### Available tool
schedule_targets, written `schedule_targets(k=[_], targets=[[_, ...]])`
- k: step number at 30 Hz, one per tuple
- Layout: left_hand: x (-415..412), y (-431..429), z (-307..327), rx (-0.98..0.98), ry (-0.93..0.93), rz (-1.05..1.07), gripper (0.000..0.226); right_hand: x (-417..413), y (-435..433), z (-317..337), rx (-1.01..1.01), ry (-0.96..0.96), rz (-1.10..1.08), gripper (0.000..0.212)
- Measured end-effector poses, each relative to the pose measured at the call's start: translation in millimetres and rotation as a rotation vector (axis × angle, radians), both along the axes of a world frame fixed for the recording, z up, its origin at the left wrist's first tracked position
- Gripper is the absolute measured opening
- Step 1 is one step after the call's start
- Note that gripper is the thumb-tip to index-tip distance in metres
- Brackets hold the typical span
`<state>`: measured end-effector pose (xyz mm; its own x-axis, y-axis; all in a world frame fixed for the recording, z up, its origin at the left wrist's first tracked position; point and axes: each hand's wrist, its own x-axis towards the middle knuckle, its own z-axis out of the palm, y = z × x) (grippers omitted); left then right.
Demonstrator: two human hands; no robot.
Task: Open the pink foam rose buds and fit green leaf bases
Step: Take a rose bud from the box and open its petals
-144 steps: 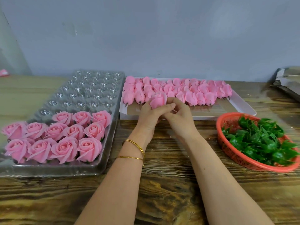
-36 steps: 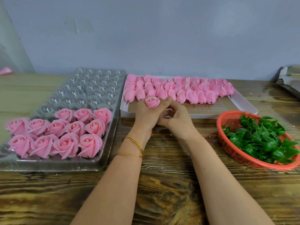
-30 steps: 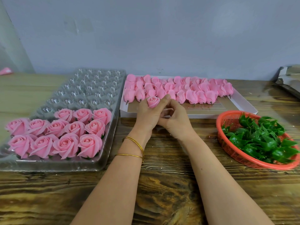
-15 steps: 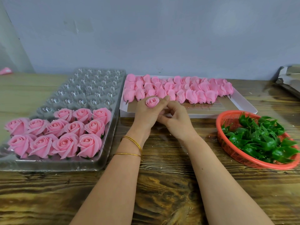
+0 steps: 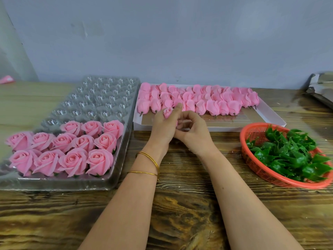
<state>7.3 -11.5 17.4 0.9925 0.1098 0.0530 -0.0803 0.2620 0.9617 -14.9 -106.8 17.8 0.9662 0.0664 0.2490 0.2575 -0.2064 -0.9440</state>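
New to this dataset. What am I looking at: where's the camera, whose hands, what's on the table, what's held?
No machine here: a person works with bare hands. The single view comes from a wide-angle camera worn on their head, looking forward and down, so both arms enter from the bottom.

On the wooden table, from left to right:
- a clear tray with opened roses in its near rows
- a white box of closed buds, further back
- a red basket of green leaf bases

The left hand, with bangles on its wrist, grips one bud over the box's near edge. The right hand curls in against the left from the right. Whether it also pinches the bud is hidden.
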Motion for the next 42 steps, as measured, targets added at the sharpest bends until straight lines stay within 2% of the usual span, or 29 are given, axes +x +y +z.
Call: schedule_targets(k=[3, 6, 9, 13, 19, 24, 29, 34, 39, 42], targets=[[-1, 0, -2, 0.028, -0.063, -0.031, 0.020, 1, 1, -2, -0.025, -0.010, -0.026, 0.028], [-2, 2, -3, 0.032, -0.110, -0.073, 0.037, 3, 2, -3, -0.053, -0.028, -0.041, 0.025], [-3, 4, -2, 0.007, -0.126, -0.095, 0.026, 4, 1, -2, -0.049, -0.015, -0.025, 0.032], [-2, 6, -3, 0.009, -0.122, -0.079, 0.018, 3, 1, -3, -0.052, -0.005, 0.029, 0.027], [1, 6, -5, 0.048, -0.128, -0.062, 0.033, 2, 1, -2, -0.060, -0.013, 0.075, 0.020], [1, 6, -6, 0.063, -0.105, -0.060, 0.031, -2, 2, 5, -0.057, -0.030, 0.054, 0.030], [3, 5, -7, 0.043, -0.053, -0.045, 0.038, 0, 2, 2, -0.047, 0.007, -0.010, 0.032], [2, 3, -8, 0.053, -0.101, -0.063, 0.035, 3, 3, -1, -0.114, -0.028, -0.053, 0.028], [2, 4, -10, 0.073, -0.157, -0.073, 0.023, 4, 1, -2, -0.128, -0.036, -0.056, 0.028], [4, 5, -12, 0.116, -0.174, -0.048, 0.027, 3, 1, 0, -0.137, -0.017, -0.074, 0.027]])
